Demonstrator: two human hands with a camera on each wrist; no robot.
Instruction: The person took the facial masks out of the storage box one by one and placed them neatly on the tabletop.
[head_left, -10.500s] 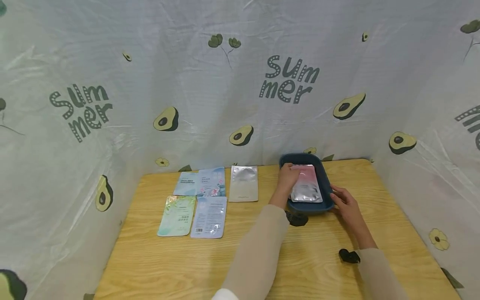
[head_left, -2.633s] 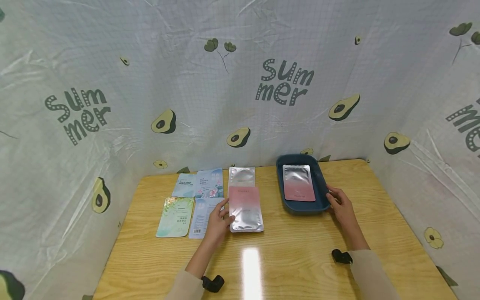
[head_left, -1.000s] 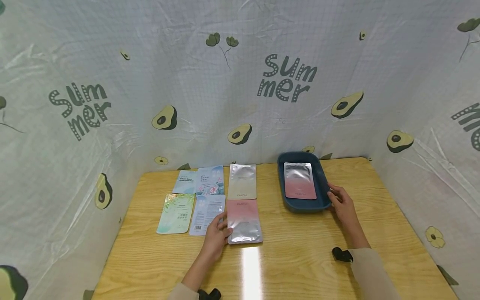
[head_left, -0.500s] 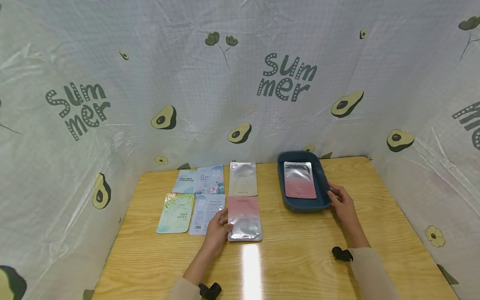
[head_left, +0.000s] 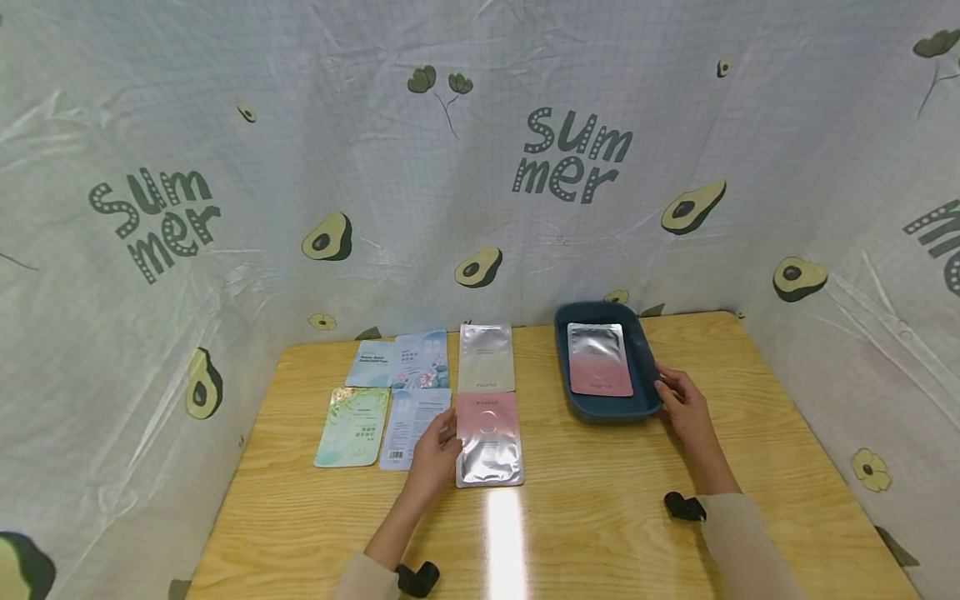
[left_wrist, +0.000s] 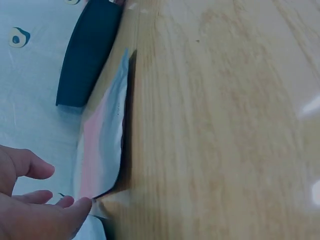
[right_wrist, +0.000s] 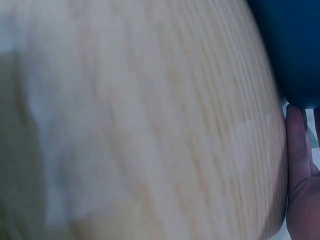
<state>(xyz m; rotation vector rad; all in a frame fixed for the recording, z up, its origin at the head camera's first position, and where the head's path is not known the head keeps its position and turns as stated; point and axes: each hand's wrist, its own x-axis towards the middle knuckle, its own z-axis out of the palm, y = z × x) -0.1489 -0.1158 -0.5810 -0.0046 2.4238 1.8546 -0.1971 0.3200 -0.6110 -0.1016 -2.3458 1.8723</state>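
Note:
A pink-and-silver face mask sachet lies flat on the table, its far edge against a cream-and-silver sachet. My left hand is at its left edge, fingers loosely extended. In the left wrist view, the thumb of that hand is raised off the sachet, while a fingertip lies by its edge. A dark blue tray holds another pink-and-silver sachet. At the tray's right wall, my right hand touches it. The right wrist view shows straight fingers against the blue wall.
Left of the cream sachet lie a light blue sachet, a flowered blue one, a green one and a pale lilac one. A printed curtain rises behind the wooden table.
A pink-and-silver sachet has left the tray under my left hand. It overlapped the cream one, then slid nearer to lie edge to edge. The left thumb has just come off it.

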